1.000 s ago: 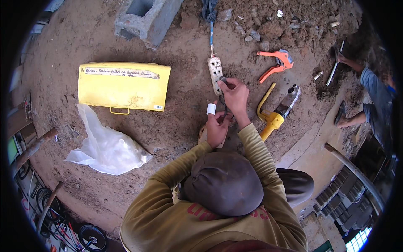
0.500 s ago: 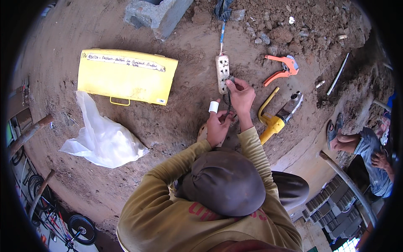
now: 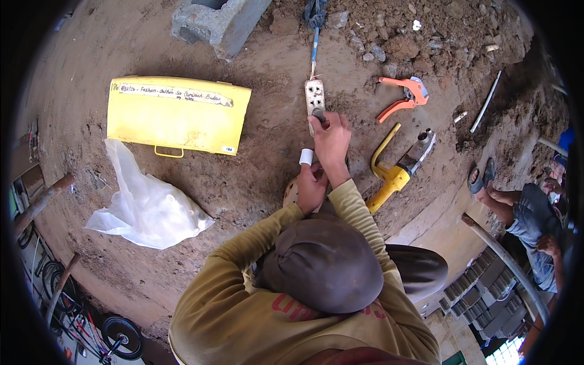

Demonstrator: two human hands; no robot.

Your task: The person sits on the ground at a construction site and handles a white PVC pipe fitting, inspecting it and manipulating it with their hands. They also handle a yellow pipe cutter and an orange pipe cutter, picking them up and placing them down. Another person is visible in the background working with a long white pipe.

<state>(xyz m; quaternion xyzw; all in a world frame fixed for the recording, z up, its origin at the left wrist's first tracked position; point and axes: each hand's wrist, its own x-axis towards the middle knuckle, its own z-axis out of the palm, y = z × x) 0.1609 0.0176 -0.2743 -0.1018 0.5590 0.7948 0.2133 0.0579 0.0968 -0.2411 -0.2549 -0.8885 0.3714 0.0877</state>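
Observation:
A white power strip point(image 3: 314, 97) lies on the dirt, with a blue-wrapped cord running from its far end. My right hand point(image 3: 333, 140) pinches a dark plug point(image 3: 317, 114) over the strip's near sockets; whether the prongs are in cannot be seen. Just nearer and to the left, my left hand point(image 3: 312, 187) is closed, with a short white pipe fitting point(image 3: 306, 157) at its fingertip. The plug's cord is mostly hidden by my right hand. Beside my left hand, a pale object with holes point(image 3: 291, 191) is partly covered.
Left lie a yellow metal case point(image 3: 176, 115) and a white plastic bag point(image 3: 155, 210). Orange pipe cutters point(image 3: 404, 97) and a yellow-handled power tool point(image 3: 398, 173) are on the right. A concrete block point(image 3: 222, 27) stands at the back. Another person's leg point(image 3: 496, 204) shows far right.
My right hand has moved left, bringing the plug over the strip's near sockets. The cord seen between my hands before is now mostly hidden. The whole view has shifted slightly.

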